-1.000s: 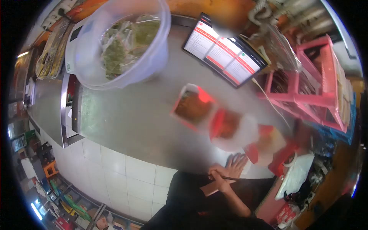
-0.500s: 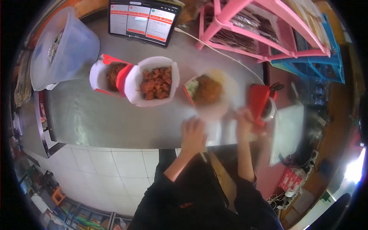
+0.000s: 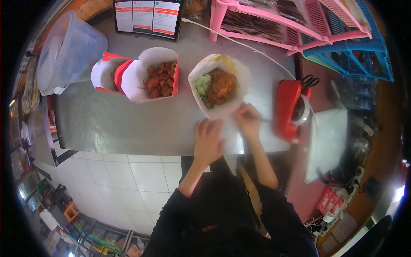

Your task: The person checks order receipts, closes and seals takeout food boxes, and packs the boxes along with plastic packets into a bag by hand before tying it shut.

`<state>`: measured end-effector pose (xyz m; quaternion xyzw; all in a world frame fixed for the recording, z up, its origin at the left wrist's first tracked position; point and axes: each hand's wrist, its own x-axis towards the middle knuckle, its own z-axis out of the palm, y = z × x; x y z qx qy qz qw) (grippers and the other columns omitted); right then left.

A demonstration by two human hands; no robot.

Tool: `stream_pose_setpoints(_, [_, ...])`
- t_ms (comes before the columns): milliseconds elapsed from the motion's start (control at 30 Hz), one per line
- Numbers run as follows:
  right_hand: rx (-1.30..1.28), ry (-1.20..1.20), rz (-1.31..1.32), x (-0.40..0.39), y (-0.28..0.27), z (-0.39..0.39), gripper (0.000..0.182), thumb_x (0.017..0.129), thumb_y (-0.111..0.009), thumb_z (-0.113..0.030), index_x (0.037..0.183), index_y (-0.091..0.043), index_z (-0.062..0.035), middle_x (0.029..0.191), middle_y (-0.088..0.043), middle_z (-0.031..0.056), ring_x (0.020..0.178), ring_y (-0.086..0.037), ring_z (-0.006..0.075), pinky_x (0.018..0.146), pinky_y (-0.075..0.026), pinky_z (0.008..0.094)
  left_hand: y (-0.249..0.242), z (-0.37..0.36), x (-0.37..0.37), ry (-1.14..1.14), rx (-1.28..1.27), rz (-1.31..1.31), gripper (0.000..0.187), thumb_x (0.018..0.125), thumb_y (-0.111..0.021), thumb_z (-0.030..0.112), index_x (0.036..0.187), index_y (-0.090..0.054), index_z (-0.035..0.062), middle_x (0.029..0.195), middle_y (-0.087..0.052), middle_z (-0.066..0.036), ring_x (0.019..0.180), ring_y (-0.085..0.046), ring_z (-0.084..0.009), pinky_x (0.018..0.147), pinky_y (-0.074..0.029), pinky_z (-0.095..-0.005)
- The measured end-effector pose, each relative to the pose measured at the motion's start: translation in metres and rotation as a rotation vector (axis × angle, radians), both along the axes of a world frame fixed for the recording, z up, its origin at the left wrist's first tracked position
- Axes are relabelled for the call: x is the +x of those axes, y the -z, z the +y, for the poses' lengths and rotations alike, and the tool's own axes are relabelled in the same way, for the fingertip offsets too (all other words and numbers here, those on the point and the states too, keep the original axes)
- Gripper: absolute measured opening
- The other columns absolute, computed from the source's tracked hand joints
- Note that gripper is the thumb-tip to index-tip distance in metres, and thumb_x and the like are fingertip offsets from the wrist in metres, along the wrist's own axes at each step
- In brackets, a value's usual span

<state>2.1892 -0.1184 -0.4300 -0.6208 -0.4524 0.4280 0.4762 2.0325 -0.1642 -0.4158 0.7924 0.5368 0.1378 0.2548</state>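
Note:
An open white food box (image 3: 201,96) stands on the counter, holding brown-orange saucy food (image 3: 223,88) and chopped pale green vegetables (image 3: 203,87). At its near side, my left hand (image 3: 208,140) rests with fingers apart, fingertips close to the box's lower edge. My right hand (image 3: 249,120) is closed in a pinch at the box's near right corner. A thin dark pen-like stick (image 3: 266,120) juts out to the right from its fingers. Left of this box are two more open boxes: one (image 3: 147,57) filled with reddish fried pieces (image 3: 161,80), and a red-and-white one (image 3: 102,73) partly hidden behind it.
A red tape dispenser (image 3: 286,109) with black scissors (image 3: 310,81) stands to the right. A tablet (image 3: 147,19) is at the back, its white cable (image 3: 257,50) crossing the counter. Pink racks (image 3: 261,38) occupy the back right, a clear plastic tub (image 3: 75,53) the back left.
My right hand has moved left from beside the tape dispenser to the box, with the thin stick now showing in it. The view has shifted slightly.

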Motion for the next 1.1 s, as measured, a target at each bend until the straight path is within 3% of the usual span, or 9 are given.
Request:
stream_pose_setpoints(233, [0.094,-0.017,-0.057,-0.001,0.004,0.002,0.016,0.074,-0.063,0.001,0.068,-0.048,-0.0016,0.064,-0.054,0.0034,0.055,-0.053,0.0075,0.051,-0.042,0.0189,-0.001,0.0,0.0,0.0,0.019,0.009,0.055,0.073,-0.056,0.027,0.121,-0.042,0.0046,0.132,-0.034,-0.002,0.118,-0.03,-0.0301,0.1,-0.016,-0.0516])
stream_pose_setpoints(333, [0.177,0.13,-0.114,-0.002,0.003,0.001,0.014,0.076,-0.06,0.001,0.071,-0.047,-0.0022,0.065,-0.053,0.0036,0.055,-0.053,0.0082,0.05,-0.042,0.0195,-0.001,0.002,0.0,-0.002,0.023,0.021,0.054,0.073,-0.055,0.027,0.121,-0.042,0.005,0.132,-0.034,-0.002,0.118,-0.03,-0.0294,0.099,-0.017,-0.0512])
stream_pose_setpoints(400, [-0.016,0.166,0.154,0.0,0.0,-0.002,0.012,0.078,-0.058,0.001,0.075,-0.047,-0.0029,0.066,-0.053,0.0037,0.056,-0.053,0.009,0.05,-0.042,0.0207,0.0,0.001,0.0,-0.003,0.02,0.027,0.054,0.074,-0.054,0.027,0.121,-0.042,0.0053,0.132,-0.035,-0.002,0.117,-0.031,-0.0289,0.099,-0.017,-0.0509])
stream_pose_setpoints(633, [-0.054,0.162,0.413,0.007,-0.009,-0.006,0.013,0.077,-0.059,0.002,0.074,-0.047,-0.0026,0.072,-0.053,0.0051,0.055,-0.052,0.0104,0.053,-0.045,0.0212,0.007,0.003,0.007,-0.083,0.045,0.039,0.055,0.073,-0.054,0.027,0.122,-0.041,0.0058,0.131,-0.036,-0.002,0.114,-0.033,-0.0279,0.097,-0.019,-0.0485])
stream_pose_setpoints(833, [0.082,-0.012,0.151,0.004,-0.001,-0.008,0.018,0.071,-0.061,0.009,0.073,-0.047,-0.0025,0.07,-0.051,0.0036,0.058,-0.053,0.009,0.053,-0.045,0.0205,0.001,0.006,0.005,-0.074,0.024,-0.02,0.055,0.068,-0.058,0.027,0.118,-0.044,0.0063,0.13,-0.037,-0.002,0.116,-0.03,-0.0283,0.097,-0.019,-0.0482])
stream_pose_setpoints(1100, [0.061,-0.052,0.104,0.002,0.018,-0.01,0.017,0.069,-0.064,0.005,0.066,-0.048,-0.0015,0.067,-0.05,0.0026,0.057,-0.05,0.007,0.052,-0.04,0.019,0.0,0.006,0.003,-0.065,0.0,-0.067,0.058,0.061,-0.062,0.025,0.114,-0.045,0.0062,0.128,-0.037,-0.003,0.117,-0.028,-0.0291,0.097,-0.018,-0.0488])
